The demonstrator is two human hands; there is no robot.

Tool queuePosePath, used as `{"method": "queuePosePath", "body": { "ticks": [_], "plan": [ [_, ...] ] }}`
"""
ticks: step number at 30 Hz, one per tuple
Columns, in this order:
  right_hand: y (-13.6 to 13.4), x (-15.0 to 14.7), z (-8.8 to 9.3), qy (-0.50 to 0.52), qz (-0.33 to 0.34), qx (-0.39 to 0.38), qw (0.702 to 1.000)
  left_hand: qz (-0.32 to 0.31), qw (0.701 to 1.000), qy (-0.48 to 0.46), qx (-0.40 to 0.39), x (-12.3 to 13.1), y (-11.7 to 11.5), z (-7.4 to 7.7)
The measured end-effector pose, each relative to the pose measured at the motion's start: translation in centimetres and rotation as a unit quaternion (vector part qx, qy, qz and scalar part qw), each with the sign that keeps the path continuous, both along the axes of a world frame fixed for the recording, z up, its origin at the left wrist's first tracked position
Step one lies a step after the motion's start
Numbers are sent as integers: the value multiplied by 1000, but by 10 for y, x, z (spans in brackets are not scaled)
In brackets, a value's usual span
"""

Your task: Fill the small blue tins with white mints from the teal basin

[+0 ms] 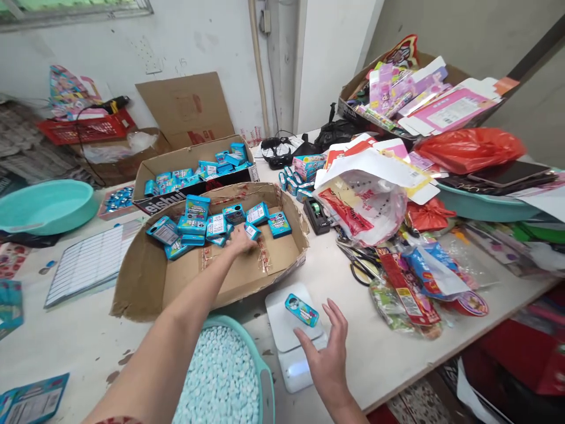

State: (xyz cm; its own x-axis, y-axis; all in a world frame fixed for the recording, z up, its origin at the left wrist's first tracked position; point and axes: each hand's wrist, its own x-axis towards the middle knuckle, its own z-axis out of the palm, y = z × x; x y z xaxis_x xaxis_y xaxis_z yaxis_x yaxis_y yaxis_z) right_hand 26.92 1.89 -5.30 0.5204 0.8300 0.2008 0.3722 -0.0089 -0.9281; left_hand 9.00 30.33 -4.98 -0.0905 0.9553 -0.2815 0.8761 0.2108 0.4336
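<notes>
My left hand reaches into a flattened cardboard tray and is closed on a small blue box, beside several more blue boxes. My right hand hovers open with fingers spread near the table's front edge, just right of a white digital scale. A small blue tin lies on the scale's platform, a short way from my right fingertips. A teal basin full of pale blue tablets sits under my left forearm.
A second cardboard box with blue boxes stands behind the tray. At the right lie plastic bags, scissors, a tape dispenser, snack packets and a red bag. At left sit a teal bowl and a ruled sheet.
</notes>
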Motion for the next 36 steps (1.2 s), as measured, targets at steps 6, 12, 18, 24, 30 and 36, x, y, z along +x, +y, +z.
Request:
{"method": "queuePosePath", "body": {
  "ticks": [6,12,18,24,30,36],
  "plan": [
    [-31,-39,59,257,112,-19,960,-197,956,-180,119,-11,-147,81],
    [-53,-78,74,408,183,-133,884,-162,946,-280,26,-51,-322,63],
    [-102,-77,71,384,293,-197,853,94,994,-26,40,-119,-359,-27],
    [-122,-89,64,398,216,-199,869,126,992,-14,11,-89,-340,-48],
    [-118,-87,65,364,222,-212,880,272,918,-286,-29,-65,-320,-36],
    [-114,-80,72,327,193,-200,903,359,756,-535,-119,-87,-323,-26]
  ]
}}
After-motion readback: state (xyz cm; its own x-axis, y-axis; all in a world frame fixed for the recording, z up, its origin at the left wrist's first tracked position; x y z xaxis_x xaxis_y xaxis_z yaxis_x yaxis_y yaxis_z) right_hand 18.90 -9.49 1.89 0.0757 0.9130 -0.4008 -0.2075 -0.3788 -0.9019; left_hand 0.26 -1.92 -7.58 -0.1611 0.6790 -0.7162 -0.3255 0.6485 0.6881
